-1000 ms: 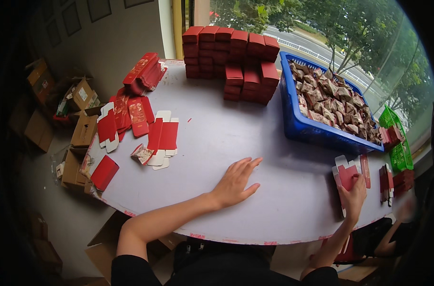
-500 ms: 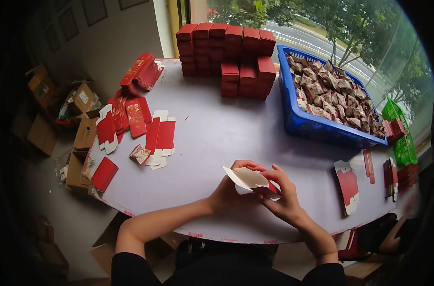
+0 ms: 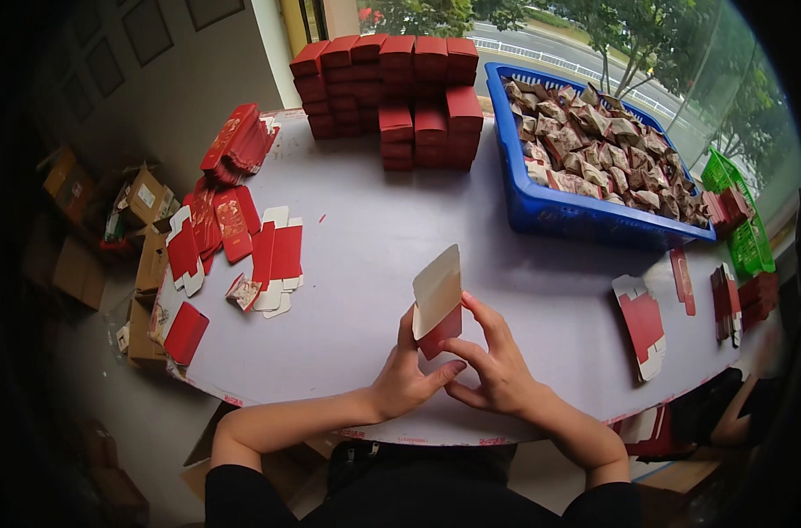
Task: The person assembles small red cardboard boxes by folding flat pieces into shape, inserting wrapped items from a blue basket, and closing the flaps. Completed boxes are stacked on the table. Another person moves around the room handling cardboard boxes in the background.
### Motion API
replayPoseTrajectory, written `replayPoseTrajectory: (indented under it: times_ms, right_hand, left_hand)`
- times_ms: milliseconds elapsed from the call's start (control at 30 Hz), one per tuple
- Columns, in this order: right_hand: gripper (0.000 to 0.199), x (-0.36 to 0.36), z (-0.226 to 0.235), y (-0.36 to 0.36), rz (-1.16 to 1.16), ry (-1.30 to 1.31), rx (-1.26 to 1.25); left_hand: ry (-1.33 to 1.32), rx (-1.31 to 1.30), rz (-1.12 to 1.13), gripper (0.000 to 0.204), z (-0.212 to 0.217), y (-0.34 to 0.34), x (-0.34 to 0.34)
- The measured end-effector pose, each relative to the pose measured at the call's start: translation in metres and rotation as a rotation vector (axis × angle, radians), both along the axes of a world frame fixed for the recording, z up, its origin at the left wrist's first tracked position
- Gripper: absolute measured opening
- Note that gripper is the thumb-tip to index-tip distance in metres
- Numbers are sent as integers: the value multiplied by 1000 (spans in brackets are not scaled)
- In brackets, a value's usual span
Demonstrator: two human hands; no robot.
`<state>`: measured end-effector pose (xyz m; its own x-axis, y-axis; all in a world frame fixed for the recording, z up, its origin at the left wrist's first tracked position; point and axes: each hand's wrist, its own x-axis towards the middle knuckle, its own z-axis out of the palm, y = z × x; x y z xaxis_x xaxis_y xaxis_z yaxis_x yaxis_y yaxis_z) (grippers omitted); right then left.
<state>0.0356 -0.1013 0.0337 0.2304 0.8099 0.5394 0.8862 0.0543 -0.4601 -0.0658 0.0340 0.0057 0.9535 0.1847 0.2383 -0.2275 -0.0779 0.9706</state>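
Above the near middle of the table I have a small red carton between my two hands. Its white-lined flap stands up, open. My left hand grips the carton's left side and lower part, with the thumb reaching across below it. My right hand has its fingers against the carton's right side and front, the thumb low near the left thumb. What is inside the carton does not show.
Stacked red boxes stand at the back. A blue basket of wrapped packets is far right. Flattened red cartons and a closed red box lie left; another flat carton and a green basket are right.
The carton has turned from lying tilted sideways to standing upright, its white flap now pointing up. Both hands have shifted around it, the right hand slightly lower and to the left.
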Motion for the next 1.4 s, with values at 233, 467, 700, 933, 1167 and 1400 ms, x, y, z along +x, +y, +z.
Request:
replayPoseTrajectory:
  times_ms: [233, 467, 700, 933, 1167, 1400]
  right_hand:
    - [63, 9, -8, -7, -6, 613, 248]
    - [55, 9, 1, -5, 39, 685, 214]
    - [24, 18, -4, -14, -4, 652, -3]
    - [47, 10, 5, -6, -81, 1081, 261]
    - [14, 22, 7, -10, 166, 1318, 159]
    - [17, 18, 7, -8, -13, 1214, 125]
  left_hand:
    - [5, 66, -98, 86, 16, 8, 4]
    - [13, -60, -106, 83, 22, 7, 6]
    - [253, 63, -190, 64, 33, 16, 11]
    - [341, -50, -250, 60, 26, 9, 9]
    - [255, -167, -185, 67, 15, 5, 9]
    - [330, -149, -256, 84, 19, 7, 11]
